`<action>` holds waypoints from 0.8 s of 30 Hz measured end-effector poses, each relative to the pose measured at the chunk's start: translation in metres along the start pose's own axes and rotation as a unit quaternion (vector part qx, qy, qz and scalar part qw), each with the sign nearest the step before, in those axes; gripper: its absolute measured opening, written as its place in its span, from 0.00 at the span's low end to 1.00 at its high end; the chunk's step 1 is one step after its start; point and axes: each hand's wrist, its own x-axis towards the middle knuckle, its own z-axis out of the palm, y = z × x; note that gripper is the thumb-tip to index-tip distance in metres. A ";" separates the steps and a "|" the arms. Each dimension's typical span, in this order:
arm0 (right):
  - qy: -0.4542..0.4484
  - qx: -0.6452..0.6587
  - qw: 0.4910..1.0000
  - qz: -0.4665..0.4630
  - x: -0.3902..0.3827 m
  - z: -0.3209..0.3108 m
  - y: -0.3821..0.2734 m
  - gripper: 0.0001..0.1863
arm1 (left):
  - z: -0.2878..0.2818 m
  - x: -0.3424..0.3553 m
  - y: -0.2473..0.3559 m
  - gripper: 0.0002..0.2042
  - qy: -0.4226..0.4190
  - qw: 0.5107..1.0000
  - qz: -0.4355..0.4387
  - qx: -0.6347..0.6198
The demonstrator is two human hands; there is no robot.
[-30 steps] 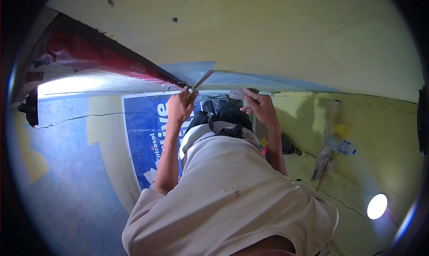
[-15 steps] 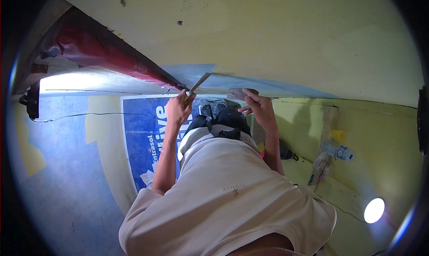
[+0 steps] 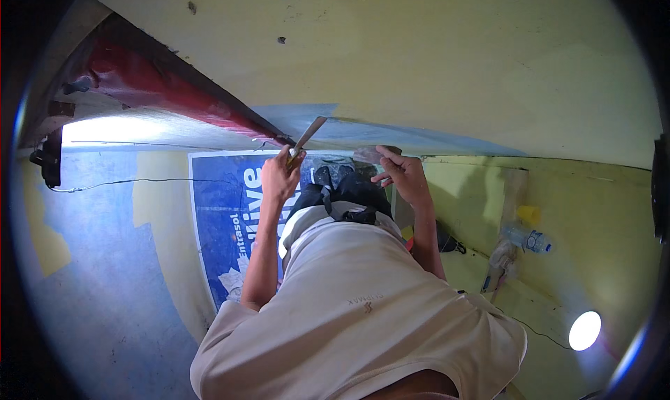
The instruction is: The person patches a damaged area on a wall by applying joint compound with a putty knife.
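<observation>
My left hand (image 3: 280, 177) is closed around the handle of a narrow scraper (image 3: 311, 130) that looks like a putty knife, its blade slanting up and right toward the wall. In my right hand (image 3: 407, 177) is a flat grey-brown plate (image 3: 370, 153), its left part sticking out beyond the fingers. Its exact kind is unclear. Both hands are close to the yellow wall (image 3: 447, 65), beside a light-blue painted patch (image 3: 391, 131). The scraper and the plate are a short distance apart. What coats the plate, if anything, cannot be made out.
A red covering (image 3: 167, 82) hangs along a dark edge at upper left, above a bright light. A blue printed sheet (image 3: 220, 191) lies below my left arm. On the right are a plastic bottle (image 3: 527, 238), a yellow cup (image 3: 528, 214), a round lamp (image 3: 585, 330) and a cable.
My left hand and the scraper have shifted slightly down and to the right. My right hand has moved a little left and down, with the plate still in it.
</observation>
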 end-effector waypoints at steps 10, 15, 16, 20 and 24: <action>-0.011 -0.016 1.000 -0.008 0.000 0.000 0.000 0.25 | 0.008 0.002 0.018 0.18 -0.006 0.997 0.048 0.055; -0.011 -0.004 1.000 -0.005 -0.001 0.000 0.000 0.24 | 0.001 0.003 0.005 0.17 -0.005 0.999 0.029 0.025; -0.012 -0.003 1.000 -0.003 -0.003 0.001 0.000 0.24 | 0.005 0.002 0.012 0.18 0.005 0.998 0.057 0.038; -0.010 -0.017 1.000 -0.022 -0.003 0.002 -0.006 0.24 | 0.004 0.000 0.001 0.18 0.004 0.999 0.025 0.039; -0.004 -0.004 1.000 -0.005 -0.002 0.005 -0.003 0.24 | 0.006 0.004 0.001 0.18 0.011 0.998 0.043 0.052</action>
